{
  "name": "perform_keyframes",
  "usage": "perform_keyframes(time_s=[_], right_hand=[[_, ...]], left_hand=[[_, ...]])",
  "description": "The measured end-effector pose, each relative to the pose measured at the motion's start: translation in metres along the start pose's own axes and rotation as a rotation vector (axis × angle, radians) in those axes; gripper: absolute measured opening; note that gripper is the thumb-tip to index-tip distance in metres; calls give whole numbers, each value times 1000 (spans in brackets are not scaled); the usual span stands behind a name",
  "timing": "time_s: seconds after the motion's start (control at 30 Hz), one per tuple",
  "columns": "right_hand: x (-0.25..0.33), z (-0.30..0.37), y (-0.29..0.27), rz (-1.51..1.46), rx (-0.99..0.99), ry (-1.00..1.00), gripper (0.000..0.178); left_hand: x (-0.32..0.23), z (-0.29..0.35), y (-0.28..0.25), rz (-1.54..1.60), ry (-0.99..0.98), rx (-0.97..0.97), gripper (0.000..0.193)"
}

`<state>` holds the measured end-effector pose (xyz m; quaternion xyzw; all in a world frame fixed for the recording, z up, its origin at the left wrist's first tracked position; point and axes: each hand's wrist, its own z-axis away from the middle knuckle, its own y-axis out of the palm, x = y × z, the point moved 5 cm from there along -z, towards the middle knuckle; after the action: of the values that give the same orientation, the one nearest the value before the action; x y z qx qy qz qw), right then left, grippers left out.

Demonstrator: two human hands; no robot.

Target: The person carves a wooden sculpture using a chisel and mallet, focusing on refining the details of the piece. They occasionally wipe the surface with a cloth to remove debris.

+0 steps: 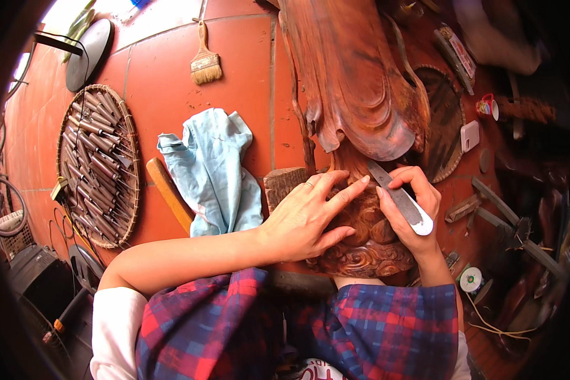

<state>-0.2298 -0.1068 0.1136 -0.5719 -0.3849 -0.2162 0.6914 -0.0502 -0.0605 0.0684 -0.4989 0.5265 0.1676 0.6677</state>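
The carving of brown wood [354, 95] lies before the person, its near end close to the lap. I see the left hand [310, 218] resting open on it, the fingers a little spread. The right hand [419, 196] is closed on a flat metal tool [399, 197], pinched by thumb and fingers; whether its far end touches the wood, I cannot tell.

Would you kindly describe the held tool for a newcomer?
Find the big brown wood carving. By its near end, the right hand holds a flat grey tool. Its bright rounded end sets it apart from the brown-handled tools in the basket.
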Motion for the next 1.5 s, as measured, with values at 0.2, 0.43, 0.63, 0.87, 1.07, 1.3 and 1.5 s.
perform_keyframes(time_s=[0.2,0.43,0.63,0.87,1.07,1.3,1.5], right_hand=[[13,-6,1,117,75,-111,25],[13,-12,-1,2,2,50,18],[14,-24,5,-33,3,23,10],[19,-23,9,-3,-27,37,8],[23,-21,4,10,-59,84,8],[20,-17,-2,17,-52,144,8],[16,-18,7,-95,-17,253,7]], left_hand=[[5,-5,-3,-19,-29,24,75],[2,-14,-6,-60,17,32,71],[0,-14,-6,-109,14,-1,69],[-1,-16,-15,-43,5,17,71],[-5,-17,-14,-53,32,9,69],[-7,-20,-9,-31,70,66,76],[-1,-12,-8,-60,0,103,77]])
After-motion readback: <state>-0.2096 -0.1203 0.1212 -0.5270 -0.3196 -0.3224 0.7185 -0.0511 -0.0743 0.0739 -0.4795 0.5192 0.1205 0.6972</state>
